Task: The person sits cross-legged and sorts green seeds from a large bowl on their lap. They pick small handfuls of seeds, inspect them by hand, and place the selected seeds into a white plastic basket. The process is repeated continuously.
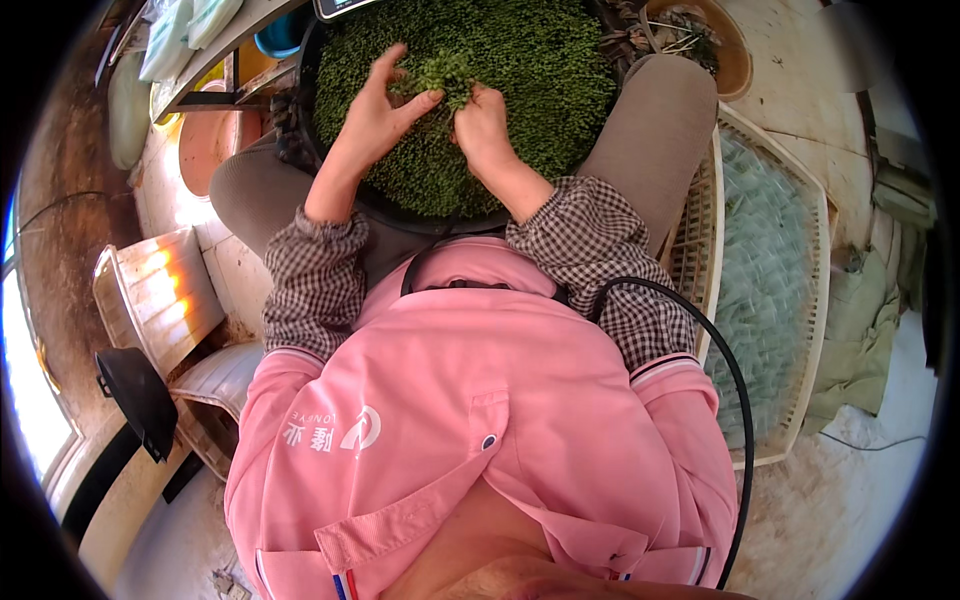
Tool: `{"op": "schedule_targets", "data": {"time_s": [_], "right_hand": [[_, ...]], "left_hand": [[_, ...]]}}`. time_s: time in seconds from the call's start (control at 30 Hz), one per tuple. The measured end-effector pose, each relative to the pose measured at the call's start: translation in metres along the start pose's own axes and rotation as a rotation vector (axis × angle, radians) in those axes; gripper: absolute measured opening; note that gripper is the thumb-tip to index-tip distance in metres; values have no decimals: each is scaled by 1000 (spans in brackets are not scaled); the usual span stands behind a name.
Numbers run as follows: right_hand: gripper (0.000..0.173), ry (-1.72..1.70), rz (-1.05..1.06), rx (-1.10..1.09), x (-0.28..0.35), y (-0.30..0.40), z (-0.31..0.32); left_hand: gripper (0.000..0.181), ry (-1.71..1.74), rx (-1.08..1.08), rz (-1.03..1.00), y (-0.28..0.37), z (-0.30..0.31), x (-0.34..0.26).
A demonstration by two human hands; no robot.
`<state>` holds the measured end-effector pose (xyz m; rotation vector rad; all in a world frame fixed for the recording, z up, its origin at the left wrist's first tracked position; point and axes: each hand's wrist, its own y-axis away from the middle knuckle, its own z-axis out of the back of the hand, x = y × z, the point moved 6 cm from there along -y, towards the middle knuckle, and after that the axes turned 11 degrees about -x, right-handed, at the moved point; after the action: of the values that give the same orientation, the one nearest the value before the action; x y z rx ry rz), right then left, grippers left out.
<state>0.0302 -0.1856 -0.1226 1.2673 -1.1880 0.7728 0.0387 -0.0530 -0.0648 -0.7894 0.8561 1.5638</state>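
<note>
A large round black tub (pixel 411 220) full of low, small-leaved green plants (pixel 555 90) stands between my knees. Over it, my right hand (pixel 482 127) is closed around the lower part of a small bunch of leafy green sprigs (pixel 444 75). On the other side of the bunch, my left hand (pixel 379 109) has its fingers and thumb spread. Its thumb tip lies against or just before the leaves; whether it presses on them I cannot tell. Part of the sprigs' stems is hidden inside my right fist.
To my right stands a cream plastic crate (pixel 814 300) filled with clear plastic pieces. A tan basin (pixel 739 56) with plant scraps sits beyond my right knee. At left are a pink tub (pixel 214 142), a table edge (pixel 225 52) and a plastic chair (pixel 161 292). A black cable (pixel 739 390) loops past my right arm.
</note>
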Motion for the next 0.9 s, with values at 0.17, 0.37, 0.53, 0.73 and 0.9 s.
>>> {"op": "schedule_targets", "data": {"time_s": [0.17,0.37,0.53,0.73,0.9], "right_hand": [[26,324,180,6,-7,0,3],[41,88,-90,-10,-4,-6,16],[38,267,81,67,9,7,8],[28,536,350,24,42,17,13],[28,365,203,10,14,-6,21]], "left_hand": [[44,-441,-113,-449,-6,-15,23],[58,122,199,-69,-4,0,-10],[55,-252,231,-45,-19,-23,23],[50,-288,153,-279,-14,-24,32],[72,-95,226,58,0,0,-8]]}}
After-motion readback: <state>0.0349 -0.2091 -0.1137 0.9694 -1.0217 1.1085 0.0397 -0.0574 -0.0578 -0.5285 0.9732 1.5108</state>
